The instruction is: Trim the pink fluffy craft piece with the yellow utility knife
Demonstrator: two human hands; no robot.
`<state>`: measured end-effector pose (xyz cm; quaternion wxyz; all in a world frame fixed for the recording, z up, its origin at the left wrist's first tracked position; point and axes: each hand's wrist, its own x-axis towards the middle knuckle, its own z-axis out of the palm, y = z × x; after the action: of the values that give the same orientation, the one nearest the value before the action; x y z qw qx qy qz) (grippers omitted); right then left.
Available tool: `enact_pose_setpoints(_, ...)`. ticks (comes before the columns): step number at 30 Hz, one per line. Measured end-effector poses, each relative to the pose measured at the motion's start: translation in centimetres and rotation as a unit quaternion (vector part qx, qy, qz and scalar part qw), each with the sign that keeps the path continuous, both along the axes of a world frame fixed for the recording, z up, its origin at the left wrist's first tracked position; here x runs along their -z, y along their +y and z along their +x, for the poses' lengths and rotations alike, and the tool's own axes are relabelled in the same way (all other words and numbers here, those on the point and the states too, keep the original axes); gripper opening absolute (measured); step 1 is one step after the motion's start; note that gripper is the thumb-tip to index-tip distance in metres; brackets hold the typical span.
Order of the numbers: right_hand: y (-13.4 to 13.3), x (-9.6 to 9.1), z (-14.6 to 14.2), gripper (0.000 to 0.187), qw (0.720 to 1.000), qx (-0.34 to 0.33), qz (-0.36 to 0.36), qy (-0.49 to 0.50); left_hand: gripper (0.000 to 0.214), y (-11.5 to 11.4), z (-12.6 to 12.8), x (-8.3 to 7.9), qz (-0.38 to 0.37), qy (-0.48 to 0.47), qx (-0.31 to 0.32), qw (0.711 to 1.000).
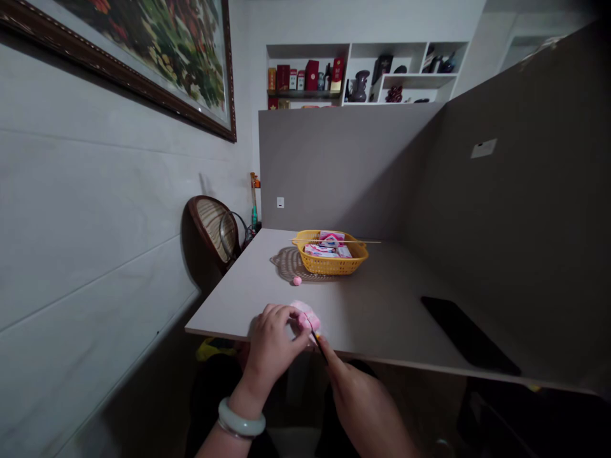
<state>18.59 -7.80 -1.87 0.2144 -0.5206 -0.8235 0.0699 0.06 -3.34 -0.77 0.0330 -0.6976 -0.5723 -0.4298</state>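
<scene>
My left hand (274, 337), with a pale bangle on the wrist, is closed around a small pink packet (305, 316) at the near edge of the grey table (382, 305). My right hand (356, 397) sits just below the table edge and grips a thin dark tool (319, 340) whose tip touches the pink packet. A small pink ball (297, 280) lies on the table beyond my hands. Further back stands a yellow basket (331, 262) holding pink and white packets, with a thin stick (344, 242) laid across its rim.
A black phone (468, 335) lies flat at the right of the table. Grey partitions close the back and right sides. A brown chair (210, 238) stands at the far left corner. A framed painting (157, 51) hangs on the left wall; shelves (363, 76) are behind.
</scene>
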Motion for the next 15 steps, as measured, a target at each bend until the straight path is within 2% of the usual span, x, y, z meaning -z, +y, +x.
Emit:
enact_pose_setpoints(9, -0.1, 0.2, -1.1, 0.072, 1.0, 0.006, -0.012, 0.001, 0.009, 0.1, 0.3, -0.2, 0.001, 0.015, -0.02, 1.0)
enact_pose_setpoints(15, -0.7, 0.0, 0.2, 0.064, 1.0, 0.003, -0.015, -0.001, 0.008, 0.1, 0.4, 0.0, -0.006, 0.024, -0.033, 0.999)
